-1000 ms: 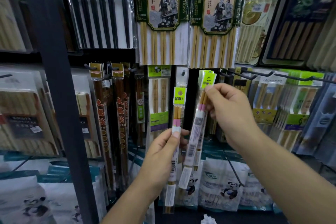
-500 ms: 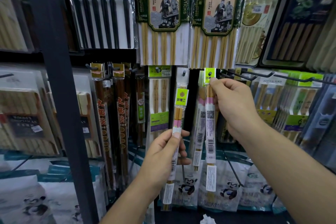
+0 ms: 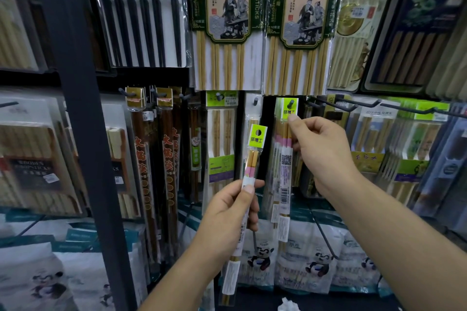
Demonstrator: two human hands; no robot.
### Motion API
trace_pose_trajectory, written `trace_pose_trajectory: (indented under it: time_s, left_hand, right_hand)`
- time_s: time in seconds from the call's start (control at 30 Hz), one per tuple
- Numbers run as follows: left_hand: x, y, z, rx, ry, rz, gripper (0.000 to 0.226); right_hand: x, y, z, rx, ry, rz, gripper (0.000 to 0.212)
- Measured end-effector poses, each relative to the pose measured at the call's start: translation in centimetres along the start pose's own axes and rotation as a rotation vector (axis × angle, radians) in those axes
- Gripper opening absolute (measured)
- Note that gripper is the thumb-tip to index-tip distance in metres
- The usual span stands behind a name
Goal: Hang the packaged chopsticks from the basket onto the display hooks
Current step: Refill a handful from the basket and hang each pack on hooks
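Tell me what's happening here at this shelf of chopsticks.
A person is stocking a store display. The right hand pinches a slim chopstick pack just under its green header, which is threaded on a display hook. The left hand holds a matching pack upright in front of the rack, not yet hung. Other chopstick packs hang all around.
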State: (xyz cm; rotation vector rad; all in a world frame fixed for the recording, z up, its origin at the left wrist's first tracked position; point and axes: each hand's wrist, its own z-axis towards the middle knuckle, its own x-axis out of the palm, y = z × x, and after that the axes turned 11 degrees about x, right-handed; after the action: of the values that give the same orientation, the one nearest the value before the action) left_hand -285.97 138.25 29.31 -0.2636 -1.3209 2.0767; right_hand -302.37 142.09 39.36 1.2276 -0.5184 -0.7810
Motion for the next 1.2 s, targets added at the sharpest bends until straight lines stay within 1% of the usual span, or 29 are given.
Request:
trace_pose_trajectory:
  time_s: [0.1, 0.2, 0.23, 0.37, 0.43, 0.53, 0.67, 0.8, 1.0, 1.07, 1.1, 1.17, 1.2]
  left_hand:
    - [0.0, 0.0, 0.0, 0.031, 0.013, 0.031, 0.026]
    - [0.1, -0.3, 0.0, 0.05, 0.046, 0.023, 0.024]
    - [0.2, -0.5, 0.0, 0.055, 0.051, 0.014, 0.022]
    - [0.9, -1.0, 0.1, 0.072, 0.081, -0.002, 0.013]
    - [1.4, -1.3, 0.2, 0.088, 0.091, -0.003, 0.012]
    - [2.1, -1.6, 0.3, 0.115, 0.079, 0.013, 0.013]
    - [2.6, -1.7, 1.3, 0.139, 0.064, 0.117, 0.019]
    - [3.5, -1.4, 2.4, 0.105, 0.03, 0.183, 0.013]
    - [3.8, -0.6, 2.8, 0.092, 0.027, 0.233, 0.015]
    - [3.7, -0.3, 2.6, 0.101, 0.043, 0.313, 0.014]
    - [3.6, -0.3, 2.5, 0.121, 0.057, 0.412, 0.013]
    - [3.4, -0.4, 2.4, 0.223, 0.097, 0.763, 0.015]
    - [3.4, -0.4, 2.4, 0.279, 0.108, 0.917, 0.022]
  right_hand:
    - [-0.2, -0.4, -0.3, 0.021, -0.025, -0.015, 0.029]
    - [-0.7, -0.6, -1.2, -0.019, -0.071, -0.052, 0.019]
    - [-0.7, -0.6, -1.6, -0.042, -0.044, -0.064, 0.016]
    - [-0.4, -0.3, -3.5, -0.095, 0.201, -0.055, 0.013]
    - [-0.3, -0.1, -3.7, -0.113, 0.23, -0.04, 0.014]
    - [-0.6, 0.5, -3.3, -0.108, 0.213, 0.003, 0.017]
    - [-1.0, 1.8, -1.7, -0.08, 0.143, 0.031, 0.019]
    - [-0.7, 2.4, -0.1, -0.033, 0.046, 0.09, 0.022]
    - [-0.3, 1.6, 0.7, -0.005, 0.032, 0.098, 0.027]
    - [-0.3, 1.2, 0.8, -0.006, 0.031, 0.091, 0.028]
    - [-0.4, 1.0, 0.9, -0.011, 0.032, 0.08, 0.029]
    - [-0.6, 0.5, 0.9, -0.031, 0.043, 0.043, 0.026]
    - [-0.7, 0.1, 0.9, -0.045, 0.049, 0.023, 0.022]
